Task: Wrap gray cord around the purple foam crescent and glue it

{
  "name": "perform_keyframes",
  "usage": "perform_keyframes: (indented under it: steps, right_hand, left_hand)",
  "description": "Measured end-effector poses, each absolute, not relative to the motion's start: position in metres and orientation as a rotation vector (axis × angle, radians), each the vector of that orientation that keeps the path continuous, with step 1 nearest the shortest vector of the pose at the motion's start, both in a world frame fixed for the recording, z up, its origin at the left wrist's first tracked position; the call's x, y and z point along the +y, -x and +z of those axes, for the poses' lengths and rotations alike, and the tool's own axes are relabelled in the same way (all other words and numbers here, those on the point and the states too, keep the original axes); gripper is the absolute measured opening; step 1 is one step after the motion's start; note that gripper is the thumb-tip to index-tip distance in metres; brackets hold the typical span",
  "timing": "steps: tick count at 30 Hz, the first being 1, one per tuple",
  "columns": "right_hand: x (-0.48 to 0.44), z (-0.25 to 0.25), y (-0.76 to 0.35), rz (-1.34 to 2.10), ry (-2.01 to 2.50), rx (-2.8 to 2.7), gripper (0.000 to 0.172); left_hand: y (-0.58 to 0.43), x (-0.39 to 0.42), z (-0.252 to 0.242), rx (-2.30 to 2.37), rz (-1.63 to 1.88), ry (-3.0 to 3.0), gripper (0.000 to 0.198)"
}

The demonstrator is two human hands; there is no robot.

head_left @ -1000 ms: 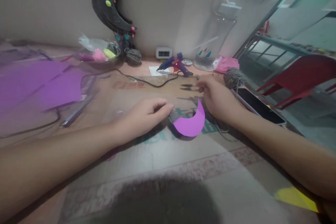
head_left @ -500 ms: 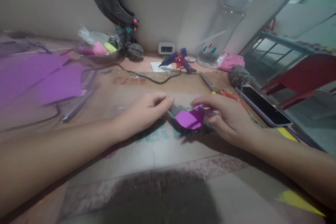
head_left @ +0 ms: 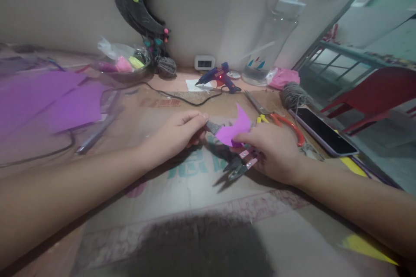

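Observation:
A purple paper crescent [head_left: 229, 134] is held between my two hands above the cardboard. Grey yarn [head_left: 213, 127] is wrapped around its left end. My left hand [head_left: 190, 126] pinches that wrapped end between thumb and fingers. On the other side, my right hand [head_left: 276, 149] grips the crescent's lower right part with thumb and forefinger. The same hand also keeps thread snips [head_left: 242, 166] tucked in its fingers, their dark blades pointing down and left. The crescent's bare purple tip points up, away from me.
A blue glue gun [head_left: 219, 77] rests on white paper at the back. Orange-handled scissors [head_left: 279, 120], a grey yarn ball [head_left: 294, 95] and a phone [head_left: 325, 132] lie right. Purple sheets [head_left: 74, 106] lie left. A clear bottle [head_left: 268, 52] and a bowl [head_left: 130, 71] stand near the wall.
The crescent has turned so its purple tip points up. My right hand has moved lower and closed on its edge, and the snips now show below that hand. My left hand keeps its pinch.

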State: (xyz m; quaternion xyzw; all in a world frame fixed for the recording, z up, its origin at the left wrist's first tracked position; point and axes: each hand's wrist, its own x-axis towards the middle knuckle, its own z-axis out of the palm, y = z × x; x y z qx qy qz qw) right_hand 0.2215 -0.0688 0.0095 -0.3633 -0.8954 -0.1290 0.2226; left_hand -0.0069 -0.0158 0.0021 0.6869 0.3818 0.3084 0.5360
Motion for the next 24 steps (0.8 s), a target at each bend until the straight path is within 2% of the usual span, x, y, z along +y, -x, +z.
perform_keyframes:
  steps: [6,12,15,17,21,24]
  right_hand:
    - [-0.0659,0.0105,-0.2227,-0.472,0.911,-2.539,0.025]
    - [-0.0635,0.0066,-0.2217,-0.293,0.953,-2.508,0.02]
    - [-0.0661,0.0086,-0.2199,-0.122,0.91,-2.471,0.053]
    - [-0.0687,0.0099,-0.2193,-0.062,0.899,-2.455,0.062]
    - [-0.0721,0.0089,-0.2205,-0.093,0.978,-2.456,0.055]
    - [-0.071,0.0057,-0.2228,-0.142,1.008,-2.461,0.04]
  left_hand:
    - [0.0065,-0.0168,0.0031,0.795,0.66,-1.67,0.038]
    - [0.006,-0.0163,0.0023,0.803,0.654,-1.623,0.036]
    - [0.006,-0.0161,0.0026,0.859,0.7,-1.63,0.035]
    - [0.006,-0.0166,0.0035,0.898,0.719,-1.669,0.035]
    - [0.006,-0.0182,0.0041,0.916,0.726,-1.766,0.035]
    - [0.0063,-0.019,0.0034,0.899,0.708,-1.787,0.034]
